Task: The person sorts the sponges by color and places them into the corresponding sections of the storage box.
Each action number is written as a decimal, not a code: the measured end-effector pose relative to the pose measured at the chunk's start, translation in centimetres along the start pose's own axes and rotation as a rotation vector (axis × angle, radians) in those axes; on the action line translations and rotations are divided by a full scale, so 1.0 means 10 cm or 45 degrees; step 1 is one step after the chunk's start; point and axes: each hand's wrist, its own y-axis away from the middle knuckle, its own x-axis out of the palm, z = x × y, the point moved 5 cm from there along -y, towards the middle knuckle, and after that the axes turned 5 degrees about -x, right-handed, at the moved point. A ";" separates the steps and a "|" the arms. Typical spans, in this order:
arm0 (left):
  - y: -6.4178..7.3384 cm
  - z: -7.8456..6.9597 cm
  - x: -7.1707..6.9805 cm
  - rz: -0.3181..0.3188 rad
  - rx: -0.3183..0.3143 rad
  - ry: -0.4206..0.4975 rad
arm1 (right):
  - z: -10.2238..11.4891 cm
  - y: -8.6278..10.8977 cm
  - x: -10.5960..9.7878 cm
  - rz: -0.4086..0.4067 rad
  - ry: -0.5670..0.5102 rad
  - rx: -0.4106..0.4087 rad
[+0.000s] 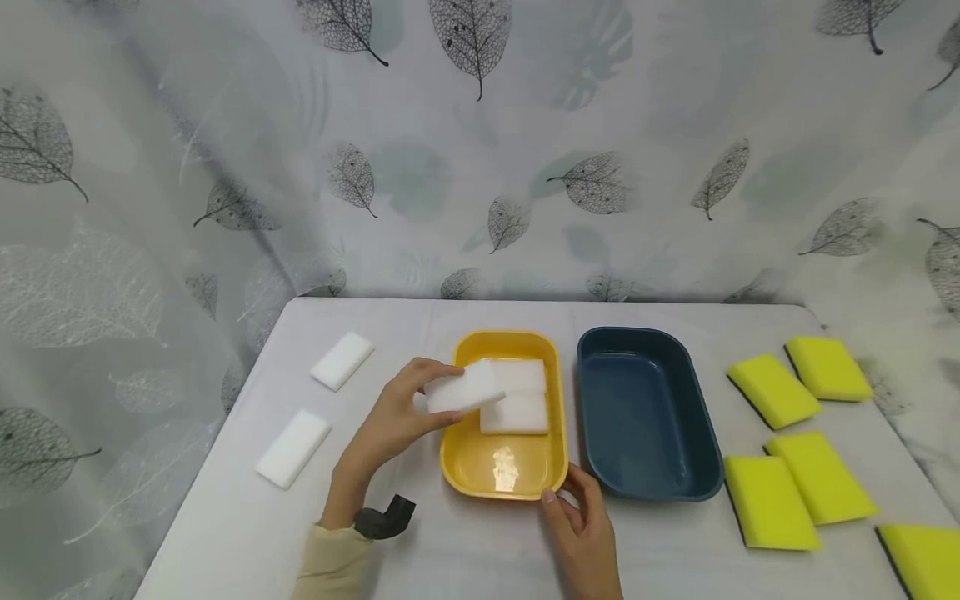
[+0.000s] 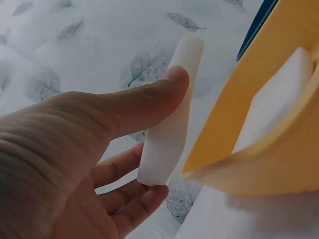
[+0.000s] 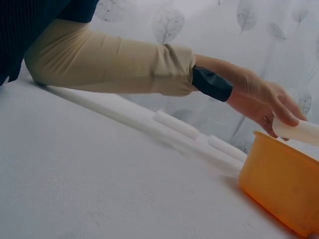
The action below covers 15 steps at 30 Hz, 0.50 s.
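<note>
My left hand [image 1: 397,414] pinches a white sponge block [image 1: 467,388] between thumb and fingers, above the left rim of a yellow plastic bin [image 1: 472,471]. In the left wrist view the held sponge [image 2: 169,124] stands on edge, apart from the bin wall. Inside the bin lie white sponges [image 1: 514,414], side by side toward its back and right; the held block partly hides them. My right hand [image 1: 587,533] grips the bin's front right corner, thumb at the front and bent fingers at the side. In the right wrist view only the left hand and the bin's side [image 3: 279,184] show clearly.
Two more white sponges, an upper one [image 1: 342,361] and a lower one [image 1: 293,448], lie left on the white-covered table [image 1: 225,542]. A dark blue bin [image 1: 637,417] stands right of the yellow one. Several yellow sponges [image 1: 772,504] with dark undersides lie far right. Leaf-patterned curtain [image 1: 450,167] hangs behind.
</note>
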 end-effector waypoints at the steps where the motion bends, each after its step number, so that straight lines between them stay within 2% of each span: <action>1: 0.01 -0.03 0.03 0.016 0.011 0.000 | 0.00 0.00 0.00 -0.001 0.003 0.006; 9: 0.01 -0.23 0.30 0.169 0.092 -0.077 | 0.01 0.00 -0.01 -0.009 -0.016 0.007; 15: 0.05 -0.28 0.44 0.271 0.148 -0.128 | 0.00 -0.01 -0.01 -0.015 -0.022 -0.031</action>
